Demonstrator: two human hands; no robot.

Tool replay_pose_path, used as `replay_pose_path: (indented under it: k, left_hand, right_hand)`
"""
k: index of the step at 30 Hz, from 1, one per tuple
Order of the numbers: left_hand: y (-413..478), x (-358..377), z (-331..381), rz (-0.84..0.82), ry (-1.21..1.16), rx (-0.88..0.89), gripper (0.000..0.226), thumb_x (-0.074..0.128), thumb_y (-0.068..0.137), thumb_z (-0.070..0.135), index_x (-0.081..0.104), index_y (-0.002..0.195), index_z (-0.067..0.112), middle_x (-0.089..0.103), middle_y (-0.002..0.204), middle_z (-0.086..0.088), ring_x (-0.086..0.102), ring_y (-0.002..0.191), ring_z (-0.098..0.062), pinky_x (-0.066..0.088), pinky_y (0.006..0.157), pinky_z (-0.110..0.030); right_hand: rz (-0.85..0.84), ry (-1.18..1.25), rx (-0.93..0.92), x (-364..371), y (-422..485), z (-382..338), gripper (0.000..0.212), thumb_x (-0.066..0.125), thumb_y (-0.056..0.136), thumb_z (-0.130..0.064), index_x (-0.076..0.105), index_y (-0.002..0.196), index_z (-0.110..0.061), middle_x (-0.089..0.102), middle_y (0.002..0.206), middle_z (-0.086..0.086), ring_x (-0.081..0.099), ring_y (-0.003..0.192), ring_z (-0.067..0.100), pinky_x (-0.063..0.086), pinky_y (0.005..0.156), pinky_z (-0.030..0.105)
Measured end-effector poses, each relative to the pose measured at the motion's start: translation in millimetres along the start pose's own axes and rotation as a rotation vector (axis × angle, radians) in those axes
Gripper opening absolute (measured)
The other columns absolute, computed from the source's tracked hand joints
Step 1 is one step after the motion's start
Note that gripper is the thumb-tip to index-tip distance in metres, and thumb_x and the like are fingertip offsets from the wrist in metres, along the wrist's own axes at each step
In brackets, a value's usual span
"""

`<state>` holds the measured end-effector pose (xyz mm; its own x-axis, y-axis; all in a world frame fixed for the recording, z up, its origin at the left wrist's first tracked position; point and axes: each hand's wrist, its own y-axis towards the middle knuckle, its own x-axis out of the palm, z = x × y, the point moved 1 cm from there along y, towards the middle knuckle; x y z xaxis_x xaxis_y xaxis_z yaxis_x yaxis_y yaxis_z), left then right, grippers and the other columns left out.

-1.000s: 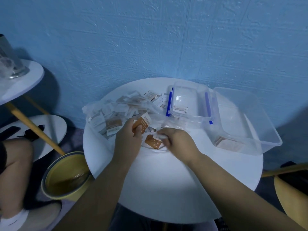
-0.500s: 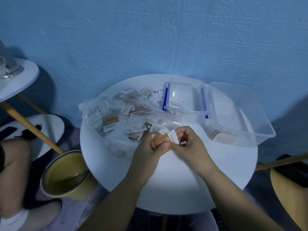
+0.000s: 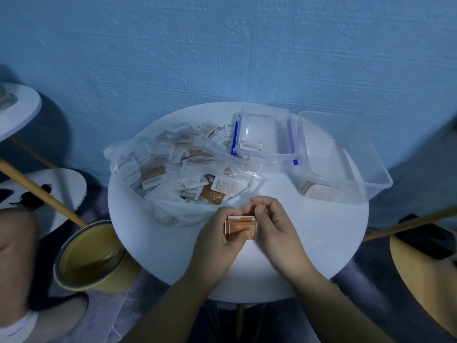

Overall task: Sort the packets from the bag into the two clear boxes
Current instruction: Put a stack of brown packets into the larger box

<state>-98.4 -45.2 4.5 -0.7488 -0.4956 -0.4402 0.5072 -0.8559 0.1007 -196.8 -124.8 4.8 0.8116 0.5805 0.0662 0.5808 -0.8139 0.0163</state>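
Observation:
A clear plastic bag full of brown and white packets lies on the left half of the round white table. My left hand and my right hand together hold a small stack of brown packets in front of the bag. The small clear box with blue clips holds a few packets. To its right, the larger clear box has brown packets at its near end.
A yellow bucket stands on the floor at the table's left. Another person's knee and shoe are at the far left. Wooden poles cross on both sides. A yellow stool is at the right.
Both hands came out of the bag and drew back toward me with brown packets, bringing them together into one stack held between the hands.

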Motion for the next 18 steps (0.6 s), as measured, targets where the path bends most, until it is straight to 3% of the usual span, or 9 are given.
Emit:
replay_pose_path:
  k: [2,7,11,15,18]
  left_hand:
    - [-2.4,0.9,-0.7,-0.016,0.030,0.054,0.034,0.064,0.079,0.016,0.048,0.100,0.038,0.061,0.099,0.016,0.058,0.089,0.003,0.045,0.076,-0.016]
    - [-6.8,5.4,-4.7,-0.018,0.127,0.139,0.039,0.050,0.079,0.028,0.051,0.117,0.017,0.058,0.106,0.006,0.056,0.098,-0.010,0.045,0.084,-0.024]
    - [-7.2,2.7,-7.7,-0.028,0.131,0.140,0.026,0.061,0.084,0.022,0.048,0.105,0.028,0.059,0.092,0.010,0.058,0.085,-0.008,0.047,0.075,-0.022]
    - [-6.2,0.1,-8.4,-0.046,0.155,0.134,0.029,0.065,0.084,0.016,0.045,0.096,0.033,0.057,0.082,0.014,0.055,0.083,-0.001,0.043,0.067,-0.014]
    - [-3.6,-0.7,-6.3,-0.066,0.166,0.130,0.026,0.065,0.083,0.014,0.049,0.097,0.028,0.056,0.081,0.016,0.056,0.083,0.000,0.042,0.066,-0.012]
  right_hand:
    - [-0.067,-0.006,-0.003,2.1,-2.4,2.4,0.018,0.049,0.084,-0.039,0.060,0.098,-0.038,0.065,0.101,0.000,0.061,0.100,0.023,0.048,0.090,0.041]
    - [-0.220,-0.228,-0.098,-3.4,-11.9,-3.5,0.034,0.046,0.082,-0.011,0.050,0.109,-0.030,0.059,0.109,-0.009,0.056,0.101,-0.001,0.041,0.087,0.012]
    - [-0.210,-0.572,-0.190,-20.5,-11.1,-6.4,0.038,0.061,0.085,-0.009,0.052,0.104,-0.041,0.058,0.097,-0.015,0.052,0.074,0.006,0.040,0.068,0.012]
    - [-0.266,-0.652,-0.218,-26.6,-8.7,-18.1,0.028,0.068,0.083,-0.017,0.057,0.096,-0.039,0.060,0.093,-0.013,0.055,0.077,0.010,0.044,0.068,0.016]
    - [-0.324,-0.730,-0.207,-27.9,-4.6,-24.6,0.019,0.068,0.082,-0.019,0.061,0.098,-0.029,0.061,0.094,-0.010,0.055,0.082,0.008,0.045,0.069,0.016]
